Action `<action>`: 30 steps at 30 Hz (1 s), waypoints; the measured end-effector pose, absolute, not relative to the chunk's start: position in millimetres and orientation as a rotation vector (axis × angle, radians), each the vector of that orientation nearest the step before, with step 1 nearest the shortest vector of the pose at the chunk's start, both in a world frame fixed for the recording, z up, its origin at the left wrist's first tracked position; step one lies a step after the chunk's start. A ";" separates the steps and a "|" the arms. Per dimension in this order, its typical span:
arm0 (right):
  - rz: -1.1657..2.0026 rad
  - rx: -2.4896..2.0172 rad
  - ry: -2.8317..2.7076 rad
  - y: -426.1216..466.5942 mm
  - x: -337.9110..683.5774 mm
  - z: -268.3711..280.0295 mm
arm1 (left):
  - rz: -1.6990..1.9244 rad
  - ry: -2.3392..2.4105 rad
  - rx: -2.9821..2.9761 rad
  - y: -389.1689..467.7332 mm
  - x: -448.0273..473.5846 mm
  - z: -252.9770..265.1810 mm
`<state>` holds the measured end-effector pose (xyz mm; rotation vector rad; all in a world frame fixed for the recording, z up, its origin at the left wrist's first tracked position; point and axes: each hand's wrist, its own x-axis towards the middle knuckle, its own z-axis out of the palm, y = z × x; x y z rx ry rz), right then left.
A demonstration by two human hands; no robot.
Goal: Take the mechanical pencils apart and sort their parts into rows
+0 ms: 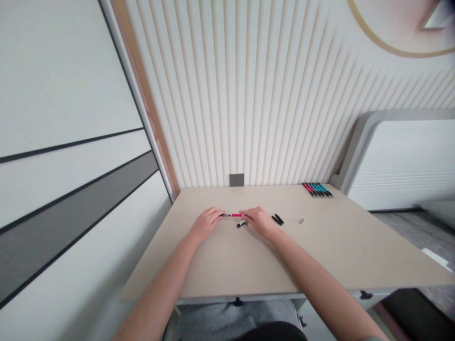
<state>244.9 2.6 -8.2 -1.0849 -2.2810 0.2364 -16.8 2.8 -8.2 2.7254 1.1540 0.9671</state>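
Note:
A slim pen (236,215), pink on its right part and black on its left, lies level between my two hands. My left hand (209,220) has its fingertips closed on the black end. The fingers of my right hand (259,219) pinch the pink end. Just under the pen, close to my right fingers, a small black and white piece (241,223) rests on the table; I cannot make out what it is. Right of my right hand lie two short black pieces (277,219) side by side, perhaps pen caps.
Several pink and teal pens (318,190) lie in a row at the table's back right. A small clear piece (301,221) is on the right of the beige table (227,265). A dark socket (236,180) sits on the ribbed wall; a white cabinet (71,189) stands left.

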 end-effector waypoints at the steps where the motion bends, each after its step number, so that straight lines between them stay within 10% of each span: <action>1: 0.243 -1.093 -2.255 2.9 245.1 -8.7 | 0.968 1.147 2.727 2.3 -16.5 -7.5; 30: 0.323 -1.444 -2.205 -10.6 266.2 -8.0 | 1.022 1.383 2.501 5.7 -18.2 -16.2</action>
